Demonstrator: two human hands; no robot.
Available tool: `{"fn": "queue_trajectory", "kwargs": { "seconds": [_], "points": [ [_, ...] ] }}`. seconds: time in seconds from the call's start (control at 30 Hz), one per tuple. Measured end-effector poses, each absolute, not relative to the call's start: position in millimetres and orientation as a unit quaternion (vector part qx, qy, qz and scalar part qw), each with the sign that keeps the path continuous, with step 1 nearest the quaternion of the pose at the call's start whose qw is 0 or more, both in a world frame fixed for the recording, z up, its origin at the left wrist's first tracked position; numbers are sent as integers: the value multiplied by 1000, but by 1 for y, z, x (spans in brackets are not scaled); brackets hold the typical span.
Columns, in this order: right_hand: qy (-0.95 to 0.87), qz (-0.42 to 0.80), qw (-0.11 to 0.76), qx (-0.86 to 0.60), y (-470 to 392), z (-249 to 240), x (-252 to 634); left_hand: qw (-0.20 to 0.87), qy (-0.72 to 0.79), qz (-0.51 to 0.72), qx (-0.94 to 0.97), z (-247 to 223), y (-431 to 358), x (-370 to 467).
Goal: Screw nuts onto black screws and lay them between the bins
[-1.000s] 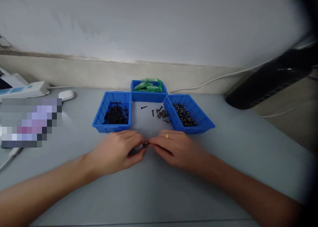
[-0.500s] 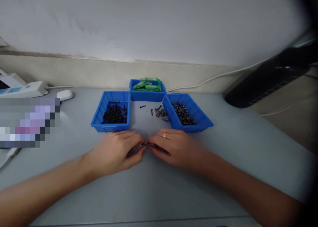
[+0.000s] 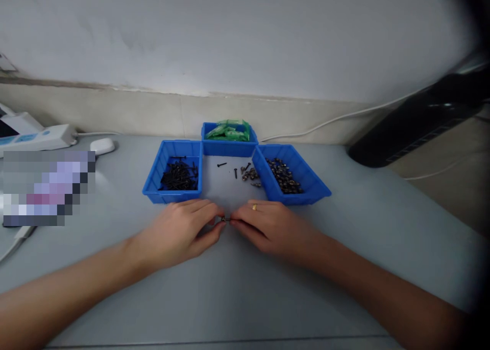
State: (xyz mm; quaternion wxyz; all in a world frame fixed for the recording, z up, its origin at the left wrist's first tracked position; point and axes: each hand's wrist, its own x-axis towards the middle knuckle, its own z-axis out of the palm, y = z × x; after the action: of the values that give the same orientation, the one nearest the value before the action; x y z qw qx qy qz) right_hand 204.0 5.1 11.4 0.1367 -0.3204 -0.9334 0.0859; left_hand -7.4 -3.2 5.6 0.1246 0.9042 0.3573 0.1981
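Observation:
Just in front of the bins, my left hand (image 3: 193, 227) pinches a small shiny metal fitting (image 3: 223, 219) between thumb and fingertips. From its right side runs a thin dark screw (image 3: 228, 219), whose other end sits in the pinch of my right hand (image 3: 268, 225), which wears a ring. The fingertips hide most of both pieces. Behind my left hand, a blue bin (image 3: 153, 179) contains many black screws (image 3: 178, 176). Another blue bin (image 3: 316, 189), behind my right hand, contains small metal fittings (image 3: 285, 176). Loose fittings (image 3: 250, 174) and a few black screws (image 3: 236, 173) lie between the bins.
At the back, a third blue bin (image 3: 229, 149) holds green plastic packets (image 3: 228, 132). A blurred-out device (image 3: 49, 186), a white case (image 3: 102, 146) and a power strip (image 3: 46, 137) are on the left. A black object (image 3: 406, 125) leans at the right.
My hands have drawn slightly apart at the fingertips, so more of the screw and fitting shows between them. The whole view has shifted a little; bins and loose pieces stay put.

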Motion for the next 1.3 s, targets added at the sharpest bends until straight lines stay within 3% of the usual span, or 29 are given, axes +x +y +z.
{"fn": "queue_trajectory", "kwargs": {
  "seconds": [0.4, 0.83, 1.3],
  "points": [
    [-942, 54, 148, -297, 3, 11, 203, 103, 345, 191, 913, 7, -4, -7],
    [-938, 109, 159, -289, 5, 9, 201, 88, 297, 249, 918, 6, -5, -6],
    [-937, 68, 185, -290, 6, 12, 205, 99, 346, 210, 909, 8, -5, -6]
  ]
}}
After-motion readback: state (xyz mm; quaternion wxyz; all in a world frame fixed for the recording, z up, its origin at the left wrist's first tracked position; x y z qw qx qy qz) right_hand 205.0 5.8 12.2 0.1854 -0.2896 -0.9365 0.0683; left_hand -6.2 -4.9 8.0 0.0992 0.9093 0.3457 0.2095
